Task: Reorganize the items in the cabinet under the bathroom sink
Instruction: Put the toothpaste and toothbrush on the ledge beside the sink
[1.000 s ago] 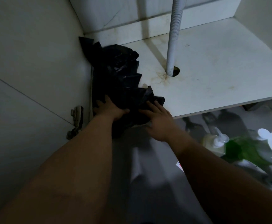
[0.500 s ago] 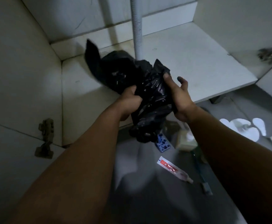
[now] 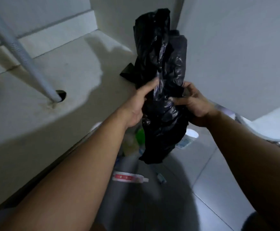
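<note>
Both the left hand (image 3: 136, 104) and right hand (image 3: 195, 104) are closed on a crumpled black plastic bag (image 3: 162, 80), held above the front edge of the stained cabinet shelf (image 3: 36, 122) and the tiled floor (image 3: 211, 189).

The setting is a home bathroom, viewed at the open cabinet under the sink. A ribbed grey drain pipe (image 3: 21, 59) passes through a hole in the stained white cabinet floor (image 3: 36, 127). On the grey tiled floor (image 3: 219, 189) just outside the cabinet's front edge lie a toothpaste tube (image 3: 129, 177) and toiletry bottles.

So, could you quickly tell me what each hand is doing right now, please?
Left hand: closed on the black plastic bag, gripping its left side.
Right hand: closed on the same bag, pinching its right side.
</note>
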